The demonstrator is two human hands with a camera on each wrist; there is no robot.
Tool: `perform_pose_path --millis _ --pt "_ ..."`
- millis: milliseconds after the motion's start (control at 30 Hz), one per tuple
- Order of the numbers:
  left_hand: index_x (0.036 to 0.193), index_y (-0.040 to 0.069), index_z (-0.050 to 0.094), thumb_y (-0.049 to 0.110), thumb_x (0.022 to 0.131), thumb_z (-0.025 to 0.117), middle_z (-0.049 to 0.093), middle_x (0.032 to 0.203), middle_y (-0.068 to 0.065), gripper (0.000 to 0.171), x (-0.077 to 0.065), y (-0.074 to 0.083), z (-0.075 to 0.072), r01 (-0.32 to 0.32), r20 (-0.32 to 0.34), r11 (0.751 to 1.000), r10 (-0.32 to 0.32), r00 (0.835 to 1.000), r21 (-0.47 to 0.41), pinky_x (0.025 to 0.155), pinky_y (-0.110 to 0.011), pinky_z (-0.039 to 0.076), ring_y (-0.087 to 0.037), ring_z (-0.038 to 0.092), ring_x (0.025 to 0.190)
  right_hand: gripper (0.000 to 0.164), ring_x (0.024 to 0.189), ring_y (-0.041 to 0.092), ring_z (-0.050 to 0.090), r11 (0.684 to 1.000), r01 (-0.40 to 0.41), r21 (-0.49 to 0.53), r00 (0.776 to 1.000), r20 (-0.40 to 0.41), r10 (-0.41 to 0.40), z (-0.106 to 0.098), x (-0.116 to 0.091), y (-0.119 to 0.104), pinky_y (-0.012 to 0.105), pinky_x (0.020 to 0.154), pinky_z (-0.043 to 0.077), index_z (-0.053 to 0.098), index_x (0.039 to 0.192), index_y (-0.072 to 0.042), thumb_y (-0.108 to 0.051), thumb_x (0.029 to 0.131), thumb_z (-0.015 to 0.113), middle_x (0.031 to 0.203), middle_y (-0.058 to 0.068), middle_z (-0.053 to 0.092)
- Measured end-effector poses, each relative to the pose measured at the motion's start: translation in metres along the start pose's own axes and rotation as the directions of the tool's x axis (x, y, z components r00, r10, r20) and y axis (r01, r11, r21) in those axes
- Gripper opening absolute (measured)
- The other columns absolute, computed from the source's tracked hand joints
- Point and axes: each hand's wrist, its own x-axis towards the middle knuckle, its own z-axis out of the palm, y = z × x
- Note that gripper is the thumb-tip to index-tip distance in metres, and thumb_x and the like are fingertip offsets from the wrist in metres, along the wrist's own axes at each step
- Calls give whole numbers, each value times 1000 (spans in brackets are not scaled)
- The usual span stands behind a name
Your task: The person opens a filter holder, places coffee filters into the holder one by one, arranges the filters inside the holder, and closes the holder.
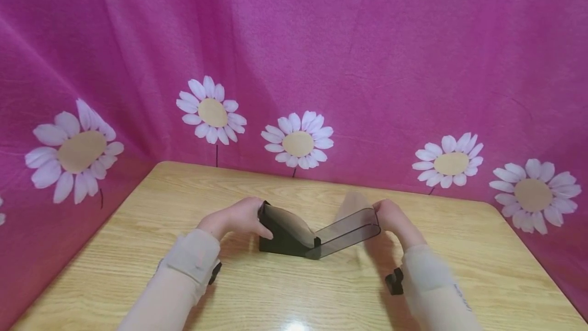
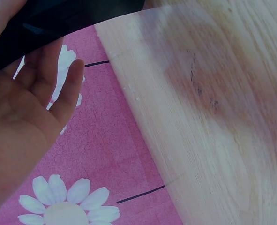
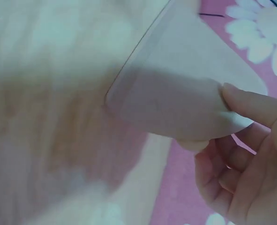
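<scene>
A black filter box [image 1: 282, 241] stands on the table, its smoky see-through lid [image 1: 346, 231] swung out to the right. Light brown paper shows inside the box. My left hand [image 1: 239, 218] grips the box's left end, thumb on the near side; in the left wrist view, the left hand [image 2: 33, 101] has its fingers beneath the dark box [image 2: 77, 16]. Beyond the lid, my right hand [image 1: 390, 218] holds a paper coffee filter [image 1: 351, 203]. The right wrist view shows the right hand [image 3: 250, 159] pinching the cone-shaped filter [image 3: 185, 93] by its rounded edge between thumb and fingers.
Both hands work over a light wooden table [image 1: 229, 290]. A pink cloth [image 1: 367, 65] with large white daisies hangs behind and at the sides. Each wrist wears a pale band with a small black camera.
</scene>
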Motion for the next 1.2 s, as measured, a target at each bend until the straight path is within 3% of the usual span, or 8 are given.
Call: perform_pose_path --millis 33,133,267,467,667,867,1100,1200 --pt "79 8 57 17 68 82 52 71 1 29 0 0 0 4 0 1000 -4 1000 -1 63 -26 42 -12 46 66 20 55 18 38 997 -77 6 997 21 77 -14 -9 -25 30 52 35 52 59 -10 -5 78 54 54 -1 41" --pt "80 8 56 17 68 82 51 72 1 30 1 0 0 17 2 1000 -17 1000 -3 63 -26 41 -12 45 67 19 58 16 40 986 -155 55 988 36 153 -46 -33 -78 28 55 36 58 66 -1 -8 83 54 56 1 46" --pt "80 8 56 17 69 82 50 72 1 30 1 0 0 24 5 1000 -24 1000 -10 63 -26 41 -12 45 67 20 63 14 42 981 -179 79 984 29 177 -70 -50 -109 27 59 37 64 82 6 -12 86 57 61 0 51" --pt "81 8 56 17 68 82 50 72 1 31 1 0 0 28 2 1000 -28 1000 -8 63 -26 41 -13 45 68 24 68 15 45 971 -207 119 978 21 206 -83 -56 -114 28 60 37 66 89 6 -18 83 65 66 -1 57" --pt "80 8 56 17 68 82 51 72 1 30 1 0 1 23 0 1000 -23 1000 -11 64 -26 41 -12 45 68 33 77 17 52 973 -189 131 981 -7 191 -90 -61 -115 30 66 42 67 99 7 -21 82 68 82 10 67" --pt "80 8 57 16 68 82 52 72 1 29 0 -1 1 14 0 1000 -14 1000 -15 64 -26 42 -12 46 67 29 71 16 47 974 -186 133 981 -27 191 -98 -64 -118 28 61 39 66 91 7 -21 84 65 73 6 61" --pt "80 7 56 17 68 82 51 72 1 30 1 -1 0 12 -2 1000 -12 1000 -13 63 -26 41 -12 45 68 31 70 15 49 975 -185 125 980 -47 192 -105 -66 -124 28 60 39 65 94 8 -22 86 64 75 8 64" --pt "80 8 55 17 68 82 49 72 1 32 1 -1 0 19 -1 1000 -19 1000 -7 63 -26 40 -13 45 68 28 66 14 47 973 -185 139 979 -59 195 -106 -66 -126 28 58 37 65 88 6 -21 86 65 68 3 61"
